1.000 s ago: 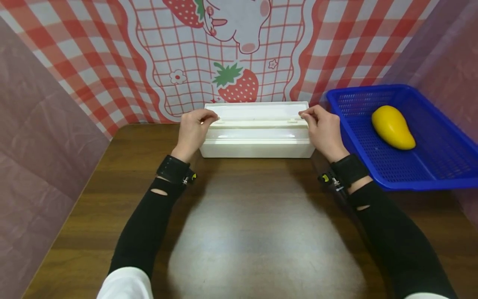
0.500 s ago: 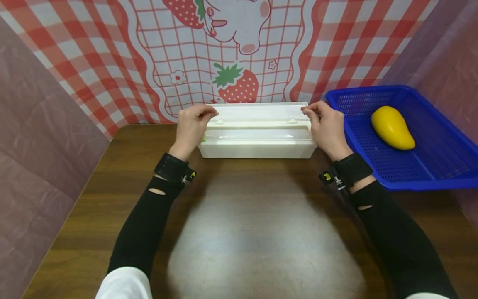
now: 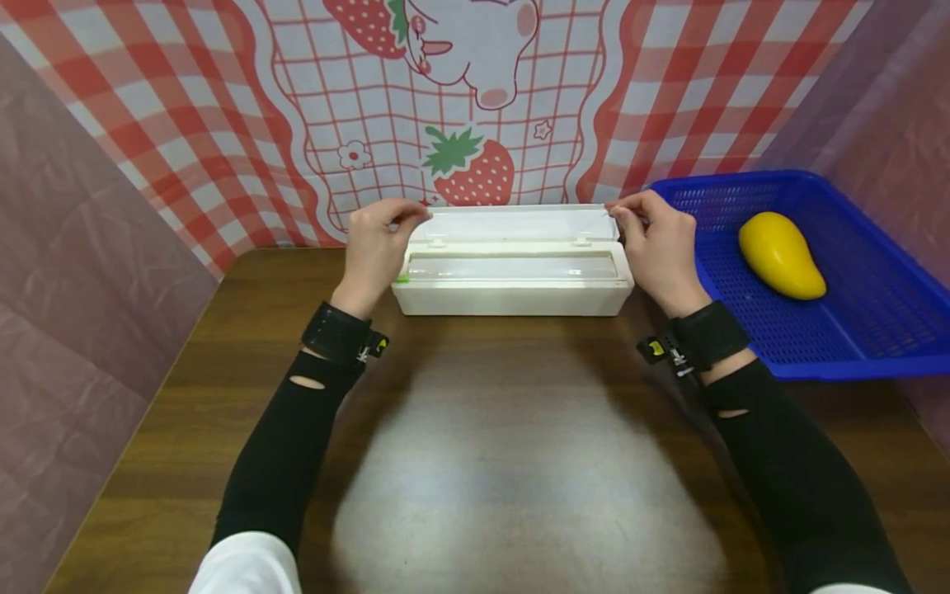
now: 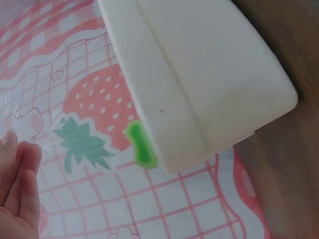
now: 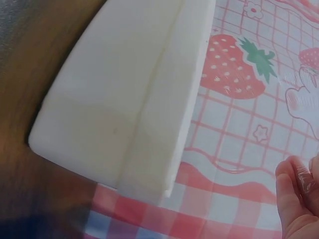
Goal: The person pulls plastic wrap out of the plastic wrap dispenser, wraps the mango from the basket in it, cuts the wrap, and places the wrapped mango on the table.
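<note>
A long white cling film dispenser [image 3: 512,300] stands on the table, its lid [image 3: 519,223] raised at the back. A green slider [image 3: 402,279] shows at its left end. Thin clear cling film, with creases catching light [image 4: 9,107], stretches up from the dispenser between both hands. My left hand [image 3: 373,256] pinches its left corner between thumb and fingers, above the box's left end. At the right end, my right hand [image 3: 663,256] pinches the other corner, where the film bunches [image 5: 303,175] at the fingertips. Most of the film is too transparent to see.
To the right lies a blue plastic basket [image 3: 839,363] holding a yellow mango [image 3: 781,254]. A strawberry-patterned checked cloth [image 3: 297,124] hangs right behind the dispenser. The brown wooden table [image 3: 475,462] stretches in front, under both forearms.
Both hands have risen away from the dispenser and drifted slightly apart, drawing the film up. The green slider at the left end has come into sight. Dispenser and mango stay put.
</note>
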`<state>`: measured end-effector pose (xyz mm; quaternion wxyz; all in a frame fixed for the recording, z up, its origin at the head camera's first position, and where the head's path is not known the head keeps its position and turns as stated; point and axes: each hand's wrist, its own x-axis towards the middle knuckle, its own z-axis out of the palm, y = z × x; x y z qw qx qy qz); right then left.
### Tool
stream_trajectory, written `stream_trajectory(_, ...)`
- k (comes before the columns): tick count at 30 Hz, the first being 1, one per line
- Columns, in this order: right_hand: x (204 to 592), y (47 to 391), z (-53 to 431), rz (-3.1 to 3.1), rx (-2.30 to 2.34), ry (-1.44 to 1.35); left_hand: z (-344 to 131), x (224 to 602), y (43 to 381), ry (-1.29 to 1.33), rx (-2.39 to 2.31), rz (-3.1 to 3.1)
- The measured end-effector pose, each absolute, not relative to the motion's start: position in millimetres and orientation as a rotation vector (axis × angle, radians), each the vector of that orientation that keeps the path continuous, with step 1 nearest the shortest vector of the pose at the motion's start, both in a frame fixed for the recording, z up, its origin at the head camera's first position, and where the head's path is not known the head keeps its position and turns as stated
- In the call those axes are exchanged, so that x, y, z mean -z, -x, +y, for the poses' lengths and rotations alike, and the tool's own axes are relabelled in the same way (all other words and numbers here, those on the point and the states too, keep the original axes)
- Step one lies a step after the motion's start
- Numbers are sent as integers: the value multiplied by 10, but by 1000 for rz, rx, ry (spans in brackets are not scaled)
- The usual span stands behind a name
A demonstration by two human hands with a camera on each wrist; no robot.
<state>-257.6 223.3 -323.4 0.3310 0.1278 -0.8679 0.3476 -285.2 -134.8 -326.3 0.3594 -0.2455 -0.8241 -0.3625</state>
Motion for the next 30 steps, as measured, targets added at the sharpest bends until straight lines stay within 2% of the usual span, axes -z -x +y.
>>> stream_trajectory(30, 2876, 2548, 2230, -2213, -811, -382, -1328, 2904, 2794, 600, 906, -2064)
